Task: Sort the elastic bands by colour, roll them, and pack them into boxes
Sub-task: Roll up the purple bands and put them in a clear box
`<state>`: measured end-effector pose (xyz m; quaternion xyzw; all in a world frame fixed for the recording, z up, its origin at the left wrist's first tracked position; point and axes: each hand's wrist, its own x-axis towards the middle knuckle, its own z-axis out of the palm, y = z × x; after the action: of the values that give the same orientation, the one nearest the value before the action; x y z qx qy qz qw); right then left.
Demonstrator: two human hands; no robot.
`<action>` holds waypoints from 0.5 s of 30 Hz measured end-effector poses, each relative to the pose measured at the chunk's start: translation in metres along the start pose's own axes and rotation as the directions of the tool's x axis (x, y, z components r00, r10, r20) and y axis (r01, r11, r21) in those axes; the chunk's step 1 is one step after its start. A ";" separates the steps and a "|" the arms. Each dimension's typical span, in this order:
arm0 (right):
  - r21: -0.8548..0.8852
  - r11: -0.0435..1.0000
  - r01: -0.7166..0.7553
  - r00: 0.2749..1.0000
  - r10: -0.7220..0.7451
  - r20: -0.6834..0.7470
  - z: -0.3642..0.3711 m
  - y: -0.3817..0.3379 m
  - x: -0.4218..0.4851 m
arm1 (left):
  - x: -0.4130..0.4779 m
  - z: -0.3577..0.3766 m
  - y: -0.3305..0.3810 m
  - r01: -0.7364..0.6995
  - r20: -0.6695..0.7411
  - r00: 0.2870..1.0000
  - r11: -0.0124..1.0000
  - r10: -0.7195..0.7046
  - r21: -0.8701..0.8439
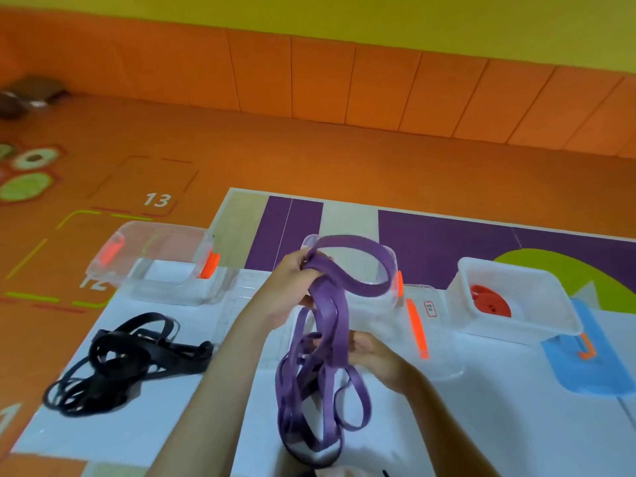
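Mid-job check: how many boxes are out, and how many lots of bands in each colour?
Clear boxes: 3 - left box, middle box, right box
Black bands: 1 loose pile
Purple bands: 1 bundle, gripped by left hand and right hand
Red bands: 1 rolled lot, in the right box
Total: 6

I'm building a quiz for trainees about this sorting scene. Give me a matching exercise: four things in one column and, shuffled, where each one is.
Things:
1. purple bands
2. black bands
3. red bands
4. left box

Places:
A. inside the right box
B. heaped on the mat
C. just beyond the black bands
D. held up by the left hand and right hand

Pairs: 1-D, 2-B, 3-A, 4-C.
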<state>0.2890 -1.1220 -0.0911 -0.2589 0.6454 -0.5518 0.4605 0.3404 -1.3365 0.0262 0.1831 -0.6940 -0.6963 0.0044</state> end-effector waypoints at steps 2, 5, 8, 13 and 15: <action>0.112 0.994 0.019 0.999 -0.022 0.024 -0.003 0.000 -0.003 | -0.003 -0.013 0.004 -0.034 -0.090 0.996 0.997 0.027 -0.075; 0.211 0.978 -0.002 0.998 0.016 -0.067 -0.010 -0.003 -0.009 | -0.004 -0.034 0.005 -0.068 -0.239 0.970 0.991 0.038 -0.119; 0.199 0.979 0.037 0.994 -0.015 -0.111 -0.020 -0.026 -0.014 | -0.004 -0.049 -0.004 -0.039 -0.328 0.944 0.985 -0.019 -0.169; 0.220 0.954 0.206 0.975 -0.182 -0.127 -0.022 -0.084 -0.022 | -0.006 -0.059 -0.020 0.001 -0.414 0.904 0.968 -0.109 -0.251; 0.215 0.942 0.258 0.965 -0.239 -0.111 -0.017 -0.106 -0.026 | -0.008 -0.059 -0.026 -0.015 -0.399 0.912 0.965 -0.094 -0.262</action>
<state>0.2670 -1.1194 0.0166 -0.2605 0.5587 -0.6860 0.3866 0.3698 -1.3907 0.0046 0.3365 -0.5766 -0.7274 0.1589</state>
